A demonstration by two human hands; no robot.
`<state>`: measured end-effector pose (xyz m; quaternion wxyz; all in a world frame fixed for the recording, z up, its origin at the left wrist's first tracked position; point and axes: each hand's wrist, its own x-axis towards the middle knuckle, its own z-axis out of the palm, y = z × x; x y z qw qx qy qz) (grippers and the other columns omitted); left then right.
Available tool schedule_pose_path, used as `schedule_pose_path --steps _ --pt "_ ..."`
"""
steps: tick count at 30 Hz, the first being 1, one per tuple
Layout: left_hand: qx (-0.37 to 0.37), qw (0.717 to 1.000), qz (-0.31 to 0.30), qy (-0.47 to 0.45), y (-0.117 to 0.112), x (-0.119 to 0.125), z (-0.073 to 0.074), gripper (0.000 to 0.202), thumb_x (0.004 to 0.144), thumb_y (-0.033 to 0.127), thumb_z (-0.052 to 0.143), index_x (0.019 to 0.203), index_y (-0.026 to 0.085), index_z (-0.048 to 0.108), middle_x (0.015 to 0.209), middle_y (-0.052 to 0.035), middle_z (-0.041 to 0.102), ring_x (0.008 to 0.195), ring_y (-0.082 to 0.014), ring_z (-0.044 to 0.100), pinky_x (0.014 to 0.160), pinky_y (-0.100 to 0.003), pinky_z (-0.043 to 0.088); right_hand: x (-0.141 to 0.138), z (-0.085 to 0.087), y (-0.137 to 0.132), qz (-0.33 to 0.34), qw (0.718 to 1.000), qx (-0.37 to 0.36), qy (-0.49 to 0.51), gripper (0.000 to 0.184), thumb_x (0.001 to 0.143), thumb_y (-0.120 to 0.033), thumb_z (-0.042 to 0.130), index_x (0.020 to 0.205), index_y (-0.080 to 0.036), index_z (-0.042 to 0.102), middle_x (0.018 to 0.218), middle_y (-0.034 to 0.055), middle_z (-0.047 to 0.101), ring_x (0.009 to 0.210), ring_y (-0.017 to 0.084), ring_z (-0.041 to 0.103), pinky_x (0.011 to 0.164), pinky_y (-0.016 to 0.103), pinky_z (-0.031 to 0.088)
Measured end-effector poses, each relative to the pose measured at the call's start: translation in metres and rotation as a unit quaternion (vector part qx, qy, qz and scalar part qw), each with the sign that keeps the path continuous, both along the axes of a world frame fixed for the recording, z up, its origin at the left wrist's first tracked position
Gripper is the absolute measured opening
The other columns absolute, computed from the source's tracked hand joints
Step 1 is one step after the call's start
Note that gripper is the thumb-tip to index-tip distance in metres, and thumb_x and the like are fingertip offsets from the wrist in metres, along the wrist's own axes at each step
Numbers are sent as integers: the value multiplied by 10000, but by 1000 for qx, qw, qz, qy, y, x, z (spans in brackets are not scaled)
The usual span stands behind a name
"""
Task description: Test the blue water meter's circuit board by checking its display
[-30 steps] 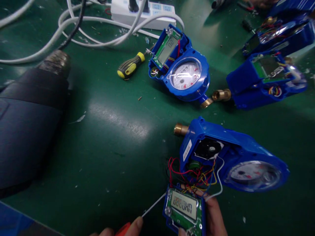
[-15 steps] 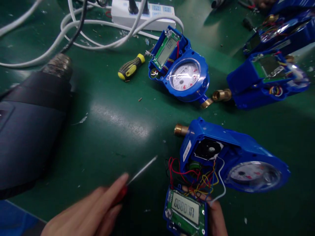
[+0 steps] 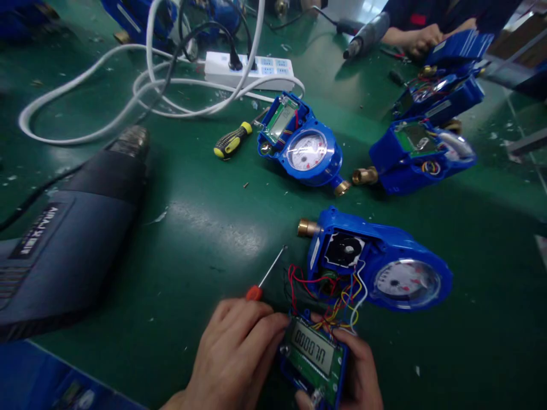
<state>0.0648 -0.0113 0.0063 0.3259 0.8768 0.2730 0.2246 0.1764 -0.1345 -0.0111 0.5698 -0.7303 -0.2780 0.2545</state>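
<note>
left hand (image 3: 233, 356) and right hand (image 3: 361, 373) both at the bottom edge of the head view, meeting on a small display board (image 3: 314, 356). board: green, in a blue frame, lcd lit with digits, tilted up toward the camera. right hand fingers wrapped around the board's right side and underside, holding it. left hand fingers curled narrow, tips touching the board's left edge; a red-handled screwdriver (image 3: 265, 274) sticks out from under this hand, red end at the knuckles, thin shaft pointing up and right over the bench (image 3: 205, 222). cannot tell whether the left fingers actually clamp the handle.

a bundle of red, yellow, blue and white wires (image 3: 337, 296) runs from the board's top edge into the open water meter (image 3: 378, 265) just above it. meter: blue housing, brass fitting on its left, cover off the left compartment, dial on the right, lying flat on the green bench.

further back: a second blue meter (image 3: 301, 145) with its display in place, a yellow-and-black screwdriver (image 3: 233, 140) just beside it on the left, a third meter (image 3: 416, 154) to the right. heat gun (image 3: 72, 239) lying at far left. white power strip (image 3: 250, 68) with cables at the top. another person's hand (image 3: 421, 40) at work at the top right.
</note>
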Motion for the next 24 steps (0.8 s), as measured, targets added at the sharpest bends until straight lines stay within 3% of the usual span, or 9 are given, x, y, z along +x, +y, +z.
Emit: schedule_pose_path --steps 6,10,14,24 --pt "6 996 -74 50 13 4 3 182 865 158 464 1004 234 554 862 -7 573 740 -148 472 658 -306 281 3 -5 -4 23 997 -26 -75 526 636 -249 622 1133 -196 457 1084 129 545 950 286 591 804 386 532" --pt "-41 988 -110 103 21 9 9 118 880 165 420 919 225 513 844 11 566 735 -152 470 656 -306 278 11 -2 0 68 986 -37 -146 552 613 -227 595 1137 -203 423 1055 102 531 935 263 595 827 379 525" --pt "-84 978 -128 143 22 13 11 131 901 204 360 854 213 482 830 3 535 722 -159 455 663 -308 273 20 2 6 121 970 4 -211 572 619 -224 618 1145 -189 395 1011 85 537 907 223 603 798 304 538" --pt "72 971 -118 196 10 17 -1 168 795 52 340 852 181 432 782 -39 458 689 -200 398 618 -342 231 15 3 11 99 971 26 -218 547 639 -271 625 1130 -169 407 987 84 538 898 219 595 787 316 534"
